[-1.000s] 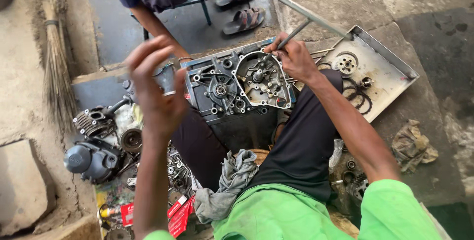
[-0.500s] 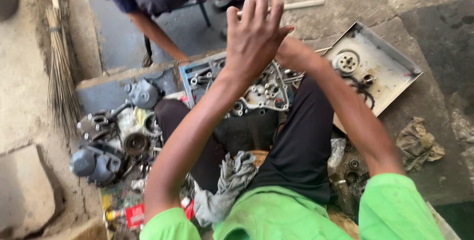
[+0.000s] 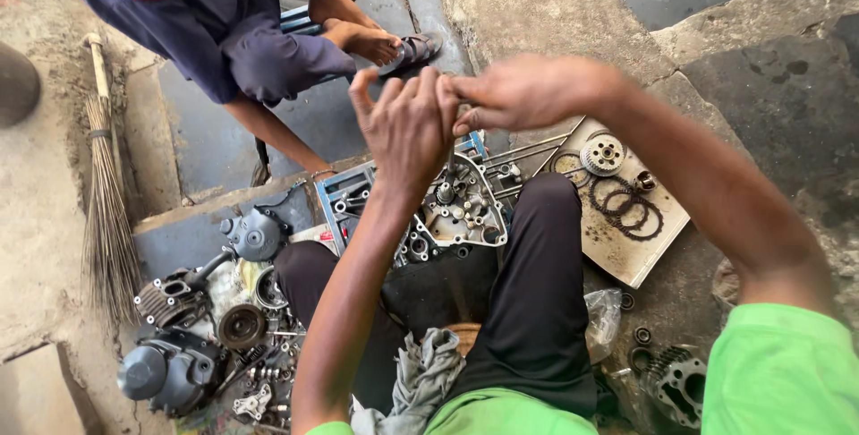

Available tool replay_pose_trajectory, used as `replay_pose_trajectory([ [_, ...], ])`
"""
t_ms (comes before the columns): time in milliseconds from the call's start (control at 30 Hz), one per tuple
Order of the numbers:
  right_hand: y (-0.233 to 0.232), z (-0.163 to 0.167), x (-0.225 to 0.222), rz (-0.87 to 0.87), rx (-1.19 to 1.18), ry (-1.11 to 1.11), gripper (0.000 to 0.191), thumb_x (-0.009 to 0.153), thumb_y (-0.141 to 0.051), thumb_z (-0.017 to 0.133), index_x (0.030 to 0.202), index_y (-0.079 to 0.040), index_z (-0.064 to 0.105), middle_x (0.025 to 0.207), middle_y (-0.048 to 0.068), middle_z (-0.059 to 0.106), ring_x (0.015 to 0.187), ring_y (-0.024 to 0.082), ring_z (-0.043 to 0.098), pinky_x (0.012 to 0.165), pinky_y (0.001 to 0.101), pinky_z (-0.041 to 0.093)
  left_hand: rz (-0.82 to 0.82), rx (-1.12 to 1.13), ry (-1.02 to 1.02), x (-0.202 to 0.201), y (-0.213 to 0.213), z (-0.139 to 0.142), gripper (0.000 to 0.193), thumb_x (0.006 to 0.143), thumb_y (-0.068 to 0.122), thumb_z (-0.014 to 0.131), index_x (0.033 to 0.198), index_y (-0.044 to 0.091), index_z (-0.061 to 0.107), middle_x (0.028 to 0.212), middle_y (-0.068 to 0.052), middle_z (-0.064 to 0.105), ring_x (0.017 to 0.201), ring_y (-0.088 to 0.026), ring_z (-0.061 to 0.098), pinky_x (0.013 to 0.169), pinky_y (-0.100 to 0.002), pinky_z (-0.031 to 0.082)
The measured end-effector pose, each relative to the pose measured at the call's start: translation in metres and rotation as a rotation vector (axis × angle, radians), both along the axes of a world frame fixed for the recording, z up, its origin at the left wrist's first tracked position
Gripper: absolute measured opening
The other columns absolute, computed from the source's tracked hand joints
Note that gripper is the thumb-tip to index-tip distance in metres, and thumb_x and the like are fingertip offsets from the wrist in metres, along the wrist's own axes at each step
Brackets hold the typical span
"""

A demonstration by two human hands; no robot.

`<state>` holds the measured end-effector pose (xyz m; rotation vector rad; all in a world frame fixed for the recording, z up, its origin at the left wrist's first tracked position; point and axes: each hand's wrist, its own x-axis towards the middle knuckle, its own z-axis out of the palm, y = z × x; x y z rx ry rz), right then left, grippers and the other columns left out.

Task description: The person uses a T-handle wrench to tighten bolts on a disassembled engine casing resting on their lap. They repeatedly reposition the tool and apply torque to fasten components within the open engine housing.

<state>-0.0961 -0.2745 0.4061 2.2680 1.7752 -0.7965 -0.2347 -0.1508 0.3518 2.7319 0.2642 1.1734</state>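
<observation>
The engine case sits open between the person's knees, its gears and shafts bare, so the strip-down looks well along (a judgement only). Many parts are already out: a sprocket and rings on the tray at 3 o'clock from the case, covers and a cylinder in the pile at 8 o'clock.

Both hands are raised above the case at its 12 o'clock. The left hand has its fingers loosely spread. The right hand has its fingertips pressed together against the left; whether it pinches some small part is hidden. A rag lies at 6 o'clock.
</observation>
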Motion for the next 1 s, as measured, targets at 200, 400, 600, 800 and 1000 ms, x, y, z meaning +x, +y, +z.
replay_pose_trajectory([
  [200, -0.011, -0.037, -0.017, -0.073, 0.741, -0.508, 0.040, 0.111, -0.041, 0.044, 0.102, -0.007, 0.061, 0.074, 0.008, 0.063, 0.062, 0.019, 0.060, 0.061, 0.0373, 0.054, -0.216, -0.239, -0.021, 0.026, 0.008, 0.004, 0.036, 0.109, 0.028, 0.048, 0.080, 0.013, 0.063, 0.074, -0.007, 0.062, 0.071, -0.026, 0.057, 0.071, -0.041, 0.037],
  [400, 0.009, -0.054, 0.003, -0.017, 0.789, -0.294, 0.041, 0.106, -0.027, 0.050, 0.069, -0.012, 0.060, 0.053, 0.001, 0.053, 0.040, 0.016, 0.048, 0.042, 0.0345, 0.044, 0.050, -0.002, -0.103, 0.026, 0.002, -0.003, 0.039, 0.102, 0.032, 0.053, 0.072, 0.010, 0.065, 0.066, -0.007, 0.062, 0.061, -0.024, 0.056, 0.062, -0.041, 0.036],
  [600, 0.009, -0.063, -0.037, -0.348, 1.057, -0.482, 0.030, 0.103, -0.020, 0.059, 0.074, -0.011, 0.063, 0.057, 0.005, 0.058, 0.046, 0.018, 0.056, 0.047, 0.0363, 0.046, -0.240, -0.156, -0.231, 0.040, 0.025, -0.010, 0.038, 0.110, 0.028, 0.051, 0.086, 0.011, 0.075, 0.073, -0.005, 0.070, 0.059, -0.022, 0.057, 0.062, -0.037, 0.038],
  [800, 0.005, -0.056, -0.055, -0.477, 1.070, -0.528, 0.017, 0.095, -0.016, 0.066, 0.079, -0.010, 0.066, 0.061, 0.006, 0.063, 0.051, 0.020, 0.061, 0.053, 0.0381, 0.046, -0.345, -0.200, -0.101, 0.042, 0.025, -0.008, 0.042, 0.106, 0.027, 0.054, 0.071, 0.011, 0.069, 0.062, -0.007, 0.062, 0.055, -0.026, 0.055, 0.059, -0.040, 0.035],
  [1000, 0.001, -0.064, -0.070, -0.514, 1.142, -0.562, 0.020, 0.101, -0.018, 0.064, 0.083, -0.009, 0.066, 0.071, 0.007, 0.066, 0.058, 0.021, 0.063, 0.058, 0.0364, 0.047, -0.416, -0.200, -0.168, 0.043, 0.024, -0.008, 0.040, 0.106, 0.027, 0.054, 0.073, 0.011, 0.069, 0.062, -0.008, 0.060, 0.056, -0.026, 0.055, 0.061, -0.040, 0.035],
])
